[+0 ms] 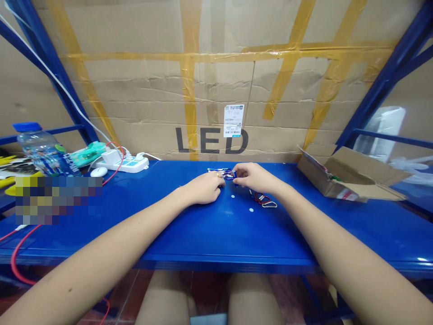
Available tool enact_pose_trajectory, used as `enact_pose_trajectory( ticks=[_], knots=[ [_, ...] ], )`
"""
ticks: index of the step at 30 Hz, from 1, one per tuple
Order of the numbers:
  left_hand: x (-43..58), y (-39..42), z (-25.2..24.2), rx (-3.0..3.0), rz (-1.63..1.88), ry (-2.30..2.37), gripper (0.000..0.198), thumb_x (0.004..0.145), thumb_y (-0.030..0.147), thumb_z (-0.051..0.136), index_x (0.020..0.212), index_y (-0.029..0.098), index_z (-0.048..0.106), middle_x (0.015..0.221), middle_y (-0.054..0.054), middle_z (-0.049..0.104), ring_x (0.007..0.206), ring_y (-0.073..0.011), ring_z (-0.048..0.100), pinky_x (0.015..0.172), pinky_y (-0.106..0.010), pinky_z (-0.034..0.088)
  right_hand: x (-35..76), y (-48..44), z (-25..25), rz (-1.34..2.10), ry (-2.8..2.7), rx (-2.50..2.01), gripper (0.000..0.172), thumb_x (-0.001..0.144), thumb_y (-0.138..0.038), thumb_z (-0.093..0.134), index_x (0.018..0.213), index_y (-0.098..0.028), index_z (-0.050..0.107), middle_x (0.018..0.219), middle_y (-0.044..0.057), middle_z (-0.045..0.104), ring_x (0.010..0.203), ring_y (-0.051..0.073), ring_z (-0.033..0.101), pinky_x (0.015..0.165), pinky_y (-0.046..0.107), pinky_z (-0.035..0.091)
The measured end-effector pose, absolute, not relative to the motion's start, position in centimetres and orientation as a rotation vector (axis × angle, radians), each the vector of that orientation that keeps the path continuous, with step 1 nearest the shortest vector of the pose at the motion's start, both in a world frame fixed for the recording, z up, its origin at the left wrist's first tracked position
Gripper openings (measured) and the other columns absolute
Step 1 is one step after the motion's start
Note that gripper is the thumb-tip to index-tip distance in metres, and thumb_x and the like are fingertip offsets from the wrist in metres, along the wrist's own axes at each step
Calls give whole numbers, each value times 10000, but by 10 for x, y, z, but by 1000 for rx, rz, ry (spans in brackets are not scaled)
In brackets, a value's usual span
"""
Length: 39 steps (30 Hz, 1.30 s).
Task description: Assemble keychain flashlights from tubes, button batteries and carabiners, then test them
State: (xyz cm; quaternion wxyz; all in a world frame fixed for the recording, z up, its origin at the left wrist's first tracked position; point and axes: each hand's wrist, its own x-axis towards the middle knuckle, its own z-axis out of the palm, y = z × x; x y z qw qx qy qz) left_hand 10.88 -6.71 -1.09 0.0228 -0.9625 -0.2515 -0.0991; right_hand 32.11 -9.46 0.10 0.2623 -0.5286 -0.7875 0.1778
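Near the back of the blue table, several slim, shiny blue and silver pieces lie close together between my hands; they are too small to name. My left hand rests at their left side with its fingers curled down, and its fingertips are partly hidden. From the right, my right hand pinches a small blue piece at the end of the group. Just below my right wrist lie a red carabiner and a silver carabiner. Small white round spots show on the tabletop.
An open cardboard box stands at right. To the left are a water bottle, a white power strip with plugs, a white mouse-like object and red cables. A large cardboard sheet marked LED closes off the back.
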Motion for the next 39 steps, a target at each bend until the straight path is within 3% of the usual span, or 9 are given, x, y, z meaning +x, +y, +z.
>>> enact_pose_trajectory(
  ticks=[9,14,22,30,39],
  knots=[
    [91,-70,-3,-3076,-393,-881,300,879,113,462,1026,186,713,1064,-87,709,993,-224,634,899,-346,471,320,-94,-6,612,-2206,-1304,118,782,-219,598,882,-189,653,734,-6,654,645,141,574,621,269,437],
    [90,-66,-5,-3006,-317,-1006,207,887,218,537,931,190,737,970,-91,727,979,-259,630,882,-372,450,319,-93,-8,709,-2193,-1273,184,769,-178,567,920,-187,672,765,8,674,679,149,593,670,279,463],
    [92,-68,-3,-2952,-328,-1141,97,838,187,606,811,189,699,873,-65,710,936,-253,596,809,-352,428,319,-90,-11,695,-2235,-1239,199,757,-182,568,913,-191,692,793,3,683,725,159,600,727,287,459],
    [99,-76,-3,-2904,-792,-725,105,928,198,562,908,170,662,920,-43,713,905,-206,622,866,-357,445,317,-93,-9,661,-2247,-1233,226,759,-199,572,929,-188,720,773,-1,672,712,156,571,712,280,435],
    [106,-79,-10,-2941,-851,-511,157,948,155,525,949,142,682,952,-88,717,919,-204,650,859,-343,508,313,-94,-10,675,-2250,-1189,183,749,-207,587,870,-172,720,807,16,683,764,175,576,703,278,437]
  ],
)
